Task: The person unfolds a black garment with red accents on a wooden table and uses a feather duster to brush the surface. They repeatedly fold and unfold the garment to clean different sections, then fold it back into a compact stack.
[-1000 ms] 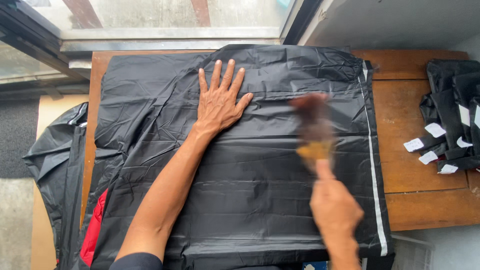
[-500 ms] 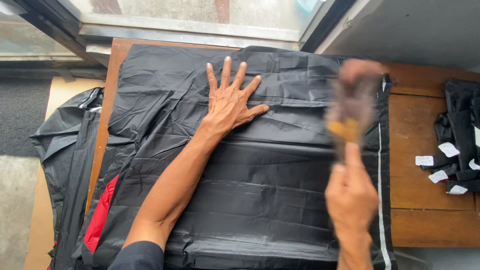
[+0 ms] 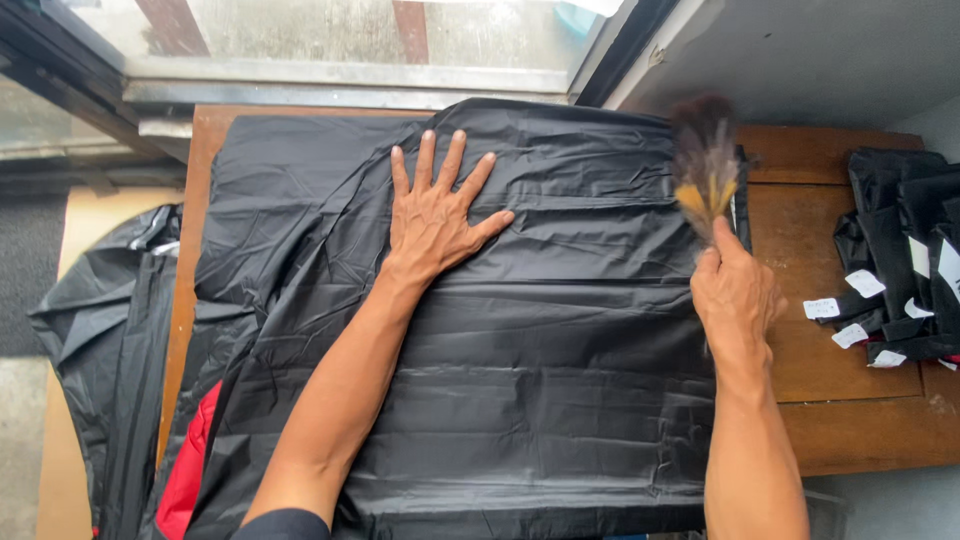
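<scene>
Head view shows us brushing a black sheet (image 3: 520,330) spread over the wooden surface (image 3: 850,400). Our left hand (image 3: 435,215) lies flat and unclenched on the sheet's far middle, fingers splayed, pinning it. Our right hand (image 3: 735,295) is clenched around a feather duster (image 3: 703,165), its blurred brown and yellow plumes at the sheet's far right edge. We judge the dusting to be under way; how much is covered does not show. The sheet is thin, slick, faintly glossy and creased, hanging off the left side. Folded black pieces (image 3: 905,260) with white tags lie at right.
</scene>
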